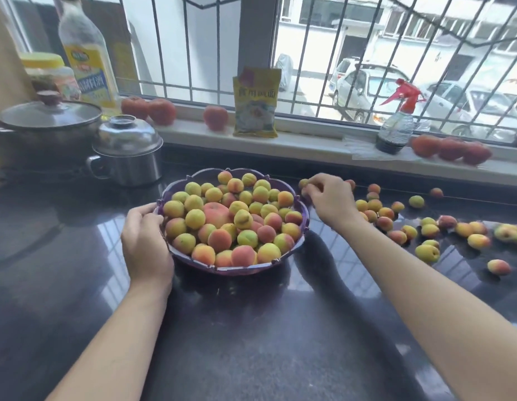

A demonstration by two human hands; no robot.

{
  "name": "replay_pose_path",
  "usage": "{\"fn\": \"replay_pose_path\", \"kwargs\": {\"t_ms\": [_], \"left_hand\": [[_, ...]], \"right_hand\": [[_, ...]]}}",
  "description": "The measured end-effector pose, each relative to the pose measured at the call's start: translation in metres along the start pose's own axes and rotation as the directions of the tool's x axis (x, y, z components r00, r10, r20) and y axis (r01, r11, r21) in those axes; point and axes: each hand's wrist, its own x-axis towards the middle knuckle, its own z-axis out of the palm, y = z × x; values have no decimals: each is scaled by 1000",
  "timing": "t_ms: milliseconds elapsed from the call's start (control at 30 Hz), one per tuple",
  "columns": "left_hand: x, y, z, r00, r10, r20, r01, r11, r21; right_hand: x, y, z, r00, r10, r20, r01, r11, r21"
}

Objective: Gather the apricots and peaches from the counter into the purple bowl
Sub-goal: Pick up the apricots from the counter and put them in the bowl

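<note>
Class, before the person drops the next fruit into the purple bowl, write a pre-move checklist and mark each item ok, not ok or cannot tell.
1. Purple bowl steadied: ok, left hand grips its left rim.
2. Fruit in hand: ok, right hand pinches a small apricot beside the bowl's right rim.
3. Room in the bowl: not ok, fruit is heaped to the rim, so another may roll off.
4. Path to the bowl: ok, nothing between the right hand and the rim.
5. Counter cleared: not ok, many loose apricots remain on the right.
6. Firmness of the pinch: cannot tell.
</note>
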Motion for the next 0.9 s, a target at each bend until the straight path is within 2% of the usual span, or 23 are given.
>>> {"fn": "replay_pose_path", "kwargs": {"t_ms": [67,133,200,267,367,400,467,533,600,667,900], "left_hand": [[1,-3,1,1000,9,3,-9,1000,4],[2,-4,1,1000,21,6,-21,1000,9],[2,-4,0,1000,30,7,-30,999,12],[2,-5,0,999,39,6,-39,999,16],[4,-6,-1,999,43,8,-44,998,36],[4,-6,-2,999,41,16,-42,998,40],[5,-7,-1,999,29,44,-30,999,16],[6,-8,1,997,5,79,-2,1000,-29],[7,-9,1,996,-22,86,27,998,-59],[7,-9,0,997,-26,66,31,996,-81],[6,-11,-3,997,-41,66,48,994,-102]], "right_hand": [[18,12,6,997,-75,-28,60,931,-359],[29,21,20,995,-72,73,101,795,-599],[32,27,33,990,-68,119,131,742,-657],[33,29,41,994,-61,91,105,763,-638],[32,26,42,999,-28,19,34,839,-544],[30,24,39,999,-19,-36,0,891,-453],[21,9,23,989,68,-129,-82,991,-107],[9,-10,0,978,197,-64,-172,945,279],[-3,-27,-22,971,229,66,-233,847,477],[-15,-38,-39,974,175,146,-227,809,543],[-34,-58,-68,971,-30,236,-75,904,421]]}}
